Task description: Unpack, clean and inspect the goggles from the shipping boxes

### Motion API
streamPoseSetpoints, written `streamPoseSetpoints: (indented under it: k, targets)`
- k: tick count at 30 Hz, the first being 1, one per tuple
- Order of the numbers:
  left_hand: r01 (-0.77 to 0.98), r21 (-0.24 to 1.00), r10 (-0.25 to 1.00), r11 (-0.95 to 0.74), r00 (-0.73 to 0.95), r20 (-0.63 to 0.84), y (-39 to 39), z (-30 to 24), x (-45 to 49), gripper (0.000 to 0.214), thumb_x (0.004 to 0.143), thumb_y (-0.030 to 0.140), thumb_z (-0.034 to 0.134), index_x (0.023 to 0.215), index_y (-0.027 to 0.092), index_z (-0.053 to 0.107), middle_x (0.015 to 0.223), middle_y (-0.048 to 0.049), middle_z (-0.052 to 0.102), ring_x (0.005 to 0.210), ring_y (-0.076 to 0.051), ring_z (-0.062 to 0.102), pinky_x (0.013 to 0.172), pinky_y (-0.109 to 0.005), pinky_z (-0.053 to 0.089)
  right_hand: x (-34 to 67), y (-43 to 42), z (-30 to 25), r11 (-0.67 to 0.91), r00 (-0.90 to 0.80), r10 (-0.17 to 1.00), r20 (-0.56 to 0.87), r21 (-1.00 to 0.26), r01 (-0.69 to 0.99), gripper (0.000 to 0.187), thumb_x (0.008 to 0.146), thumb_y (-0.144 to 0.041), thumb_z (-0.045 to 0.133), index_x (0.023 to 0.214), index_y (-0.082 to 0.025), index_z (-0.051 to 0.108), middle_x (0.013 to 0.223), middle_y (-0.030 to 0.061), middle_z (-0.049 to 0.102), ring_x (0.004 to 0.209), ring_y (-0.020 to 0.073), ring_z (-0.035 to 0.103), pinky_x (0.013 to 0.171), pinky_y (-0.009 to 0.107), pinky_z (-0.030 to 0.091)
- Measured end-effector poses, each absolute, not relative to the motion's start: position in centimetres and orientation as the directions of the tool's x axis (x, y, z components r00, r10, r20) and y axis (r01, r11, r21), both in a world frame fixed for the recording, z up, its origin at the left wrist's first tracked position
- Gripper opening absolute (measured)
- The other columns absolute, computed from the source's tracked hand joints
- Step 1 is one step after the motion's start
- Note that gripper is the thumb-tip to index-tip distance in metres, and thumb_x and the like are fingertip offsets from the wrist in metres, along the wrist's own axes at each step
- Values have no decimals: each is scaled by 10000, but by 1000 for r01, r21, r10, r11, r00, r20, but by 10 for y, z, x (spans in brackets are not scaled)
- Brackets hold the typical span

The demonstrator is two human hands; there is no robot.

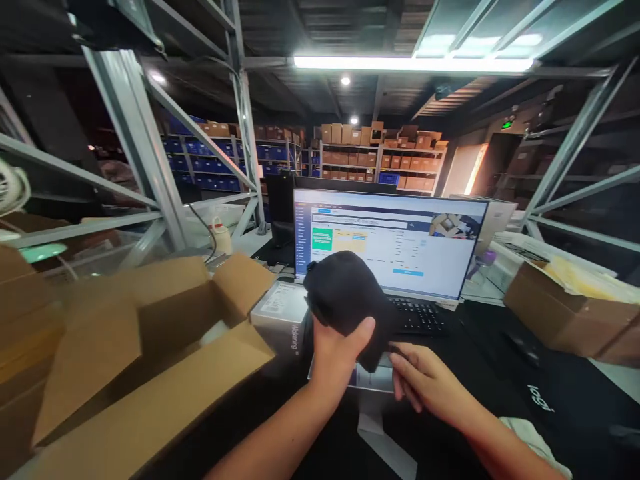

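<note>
My left hand point(335, 350) is wrapped round a black, soft-looking pouch-like item point(350, 293), thumb on its near face. It is held up in front of the monitor; its exact kind I cannot make out. Close to its lower right edge, my right hand point(425, 380) has its fingers pinched together; what they grip is hard to see. A pale box point(373, 379) with a printed top shows under the black item, partly hidden by it and by both hands. Below that, a whitish strip point(385, 440) lies on the black mat.
An open cardboard box point(195, 393) stands at left, beside a grey printed box point(280, 307). Behind are a lit monitor point(380, 240) and a keyboard point(417, 315). A mouse point(520, 348) and another carton point(560, 310) sit at right. Metal rack posts point(135, 133) frame the desk.
</note>
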State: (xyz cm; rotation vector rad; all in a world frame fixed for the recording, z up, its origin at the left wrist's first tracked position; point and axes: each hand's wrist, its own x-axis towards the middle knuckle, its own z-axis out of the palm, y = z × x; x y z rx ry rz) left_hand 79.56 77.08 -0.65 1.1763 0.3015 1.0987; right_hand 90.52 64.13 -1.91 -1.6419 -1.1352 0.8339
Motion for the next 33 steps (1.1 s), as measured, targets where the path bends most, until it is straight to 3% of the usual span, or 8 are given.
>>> streamPoseSetpoints:
  k: [5, 12, 17, 20, 23, 26, 29, 33]
  targets:
    - [-359, 893, 842, -271, 361, 401, 774, -2, 801, 866, 641, 366, 844, 1366, 174, 410, 1312, -154, 608, 1182, -287, 616, 1078, -451, 438, 906, 631, -7, -60, 331, 936, 119, -874, 483, 573, 984, -661, 334, 729, -185, 527, 585, -11, 559, 427, 84, 465, 439, 205, 350]
    - [-217, 879, 756, -425, 448, 477, 762, -9, 807, 1041, 673, 392, 836, 1499, 215, 227, 1407, -154, 526, 1265, -298, 558, 1095, -449, 432, 908, 598, 23, -12, 363, 905, 222, -840, 543, 547, 1013, -576, 370, 667, -185, 533, 532, -21, 547, 395, 74, 463, 405, 186, 322]
    - [-81, 588, 399, -805, 659, 637, 737, -12, 794, 1140, 632, 311, 837, 1552, 277, 165, 1423, -146, 506, 1301, -350, 515, 1065, -496, 451, 914, 562, 40, 70, 589, 713, 380, -875, 480, 510, 988, -569, 457, 678, -182, 573, 492, -16, 547, 389, 79, 482, 386, 175, 318]
    - [-115, 346, 134, -931, 773, 620, 726, -14, 788, 1115, 629, 209, 772, 1563, 295, 170, 1394, -150, 510, 1243, -355, 542, 1004, -511, 486, 927, 551, 48, 39, 663, 698, 270, -939, 341, 519, 928, -628, 532, 666, -182, 575, 454, -21, 536, 333, 73, 435, 340, 172, 269]
    - [-159, 249, 9, -955, 826, 564, 723, -17, 790, 1091, 626, 171, 727, 1568, 295, 191, 1364, -146, 525, 1184, -345, 569, 969, -504, 504, 938, 560, 50, 20, 665, 722, 194, -965, 260, 536, 893, -655, 563, 641, -182, 554, 411, -37, 498, 288, 60, 373, 310, 169, 218]
    - [-119, 316, 84, -941, 823, 562, 729, -18, 795, 1031, 632, 187, 715, 1550, 280, 256, 1349, -144, 542, 1188, -351, 570, 972, -516, 498, 939, 580, 46, 84, 700, 656, 282, -949, 304, 516, 911, -623, 560, 657, -174, 559, 424, -49, 492, 301, 49, 386, 328, 157, 255]
    - [-55, 585, 337, -809, 772, 539, 740, -14, 801, 1024, 629, 259, 778, 1529, 265, 291, 1396, -143, 531, 1264, -364, 536, 1050, -532, 448, 927, 593, 39, 199, 678, 631, 378, -923, 329, 383, 929, -553, 583, 879, -176, 631, 566, -34, 597, 417, 81, 551, 412, 166, 416]
    - [-236, 951, 699, -201, 646, 308, 752, -1, 801, 812, 751, 460, 746, 1442, 207, 401, 1306, -133, 614, 1212, -322, 596, 1043, -482, 467, 903, 601, 23, 248, 464, 758, 459, -860, 446, 250, 986, -366, 537, 1149, -213, 649, 1039, 75, 719, 953, 192, 718, 803, 321, 609]
